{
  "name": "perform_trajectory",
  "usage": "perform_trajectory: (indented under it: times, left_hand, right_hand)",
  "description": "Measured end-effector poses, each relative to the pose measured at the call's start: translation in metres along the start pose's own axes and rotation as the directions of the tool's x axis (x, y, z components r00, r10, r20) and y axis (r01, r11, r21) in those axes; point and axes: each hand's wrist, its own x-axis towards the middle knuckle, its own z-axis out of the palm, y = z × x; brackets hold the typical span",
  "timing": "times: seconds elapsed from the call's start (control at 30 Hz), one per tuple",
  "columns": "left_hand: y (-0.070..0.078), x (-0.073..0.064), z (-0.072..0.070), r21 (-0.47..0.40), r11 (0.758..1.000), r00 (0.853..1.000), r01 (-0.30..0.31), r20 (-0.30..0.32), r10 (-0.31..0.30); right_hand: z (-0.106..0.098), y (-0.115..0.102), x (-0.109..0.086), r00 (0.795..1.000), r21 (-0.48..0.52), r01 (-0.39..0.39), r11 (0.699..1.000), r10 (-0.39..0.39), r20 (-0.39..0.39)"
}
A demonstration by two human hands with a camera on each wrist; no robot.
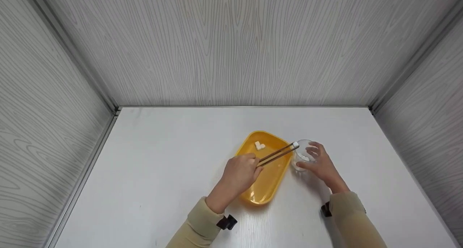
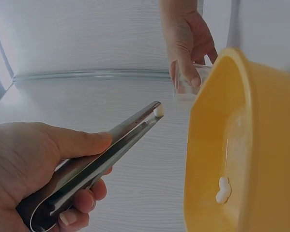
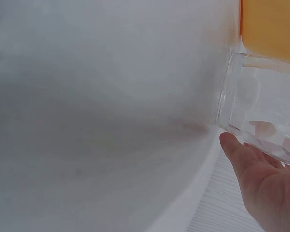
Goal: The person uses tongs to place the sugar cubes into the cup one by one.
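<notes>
My left hand point(image 1: 239, 172) grips a pair of metal tongs point(image 2: 94, 166), thumb on one side and fingers curled below. The tips pinch a small white cube point(image 1: 295, 144) at the near rim of a clear glass point(image 1: 303, 154). Around the glass's right side my right hand point(image 1: 320, 163) curls its fingers and thumb; in the right wrist view the thumb lies along the glass near its base. White pieces show inside the glass. A yellow tray point(image 1: 261, 190) sits under the tongs, with several white pieces point(image 1: 259, 145) near its far end.
The glass stands close against the tray's right edge on a white table point(image 1: 162, 161). Grey wood-grain panels point(image 1: 231, 52) rise at the back and on both sides. A black wrist device point(image 1: 226, 222) sits on the left sleeve.
</notes>
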Motion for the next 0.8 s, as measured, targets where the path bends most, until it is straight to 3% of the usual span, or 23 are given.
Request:
perform_trajectory:
  times: [0.3,0.53,0.8]
  left_hand:
    - [0.007,0.008,0.005,-0.004,0.999,0.999,-0.041,0.005,0.041]
    - [0.005,0.008,0.010,-0.015,0.999,0.999,-0.044,0.021,0.044]
    - [-0.012,-0.004,0.009,-0.065,0.998,0.999,0.021,-0.041,-0.024]
  right_hand:
    - [0.004,-0.024,-0.008,0.999,0.026,-0.031,0.999,0.030,0.013]
    - [0.002,0.003,0.004,1.000,0.017,-0.027,0.999,0.027,-0.005]
    - [0.000,0.009,0.006,0.999,-0.031,-0.042,0.999,0.041,-0.029]
